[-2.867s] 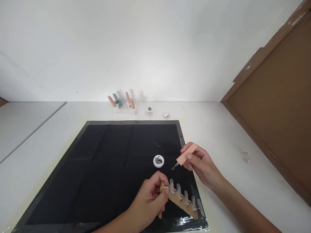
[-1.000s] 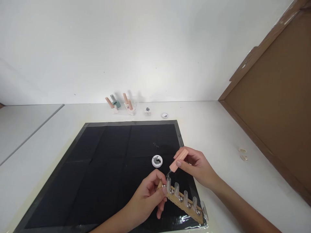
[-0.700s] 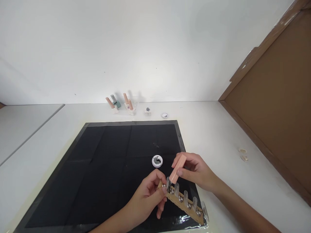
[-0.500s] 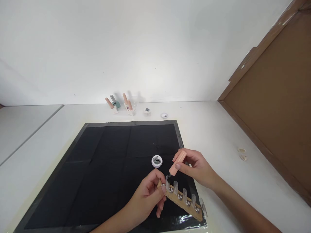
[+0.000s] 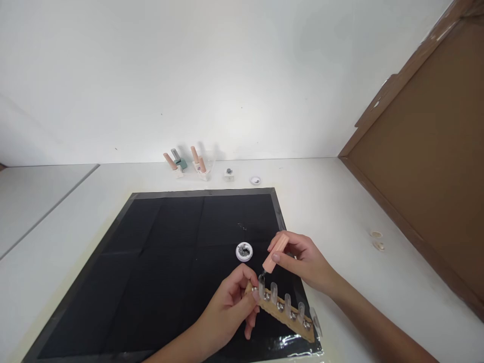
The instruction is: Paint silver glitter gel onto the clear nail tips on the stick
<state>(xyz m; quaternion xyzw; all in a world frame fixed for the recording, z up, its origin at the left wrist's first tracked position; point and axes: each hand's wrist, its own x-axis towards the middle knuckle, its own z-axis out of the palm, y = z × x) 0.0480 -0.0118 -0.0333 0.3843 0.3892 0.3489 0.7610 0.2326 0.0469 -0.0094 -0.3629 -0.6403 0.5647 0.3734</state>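
Observation:
My left hand (image 5: pixel 233 302) pinches the left end of a tan strip (image 5: pixel 283 313) that carries a row of shiny metal beads. Several clear nail tips (image 5: pixel 274 291) stand up along the strip. My right hand (image 5: pixel 304 259) grips the pink cap of a nail polish brush (image 5: pixel 276 254), tilted so that its dark bristle end meets the top of the leftmost nail tip (image 5: pixel 261 286). Just beyond my hands, a small round pot (image 5: pixel 244 251) with silvery-grey contents sits on the black mat (image 5: pixel 159 272).
Several nail polish bottles (image 5: pixel 203 171) stand along the wall. A small square bottle with a grey top (image 5: pixel 229 174) and a round white lid (image 5: pixel 255 180) are to their right. Two small pale discs (image 5: pixel 378 246) lie by the brown cardboard panel (image 5: pixel 427 161).
The brush tip has shifted very slightly against the leftmost nail tip, and the strip has turned a little. Both hands keep their hold.

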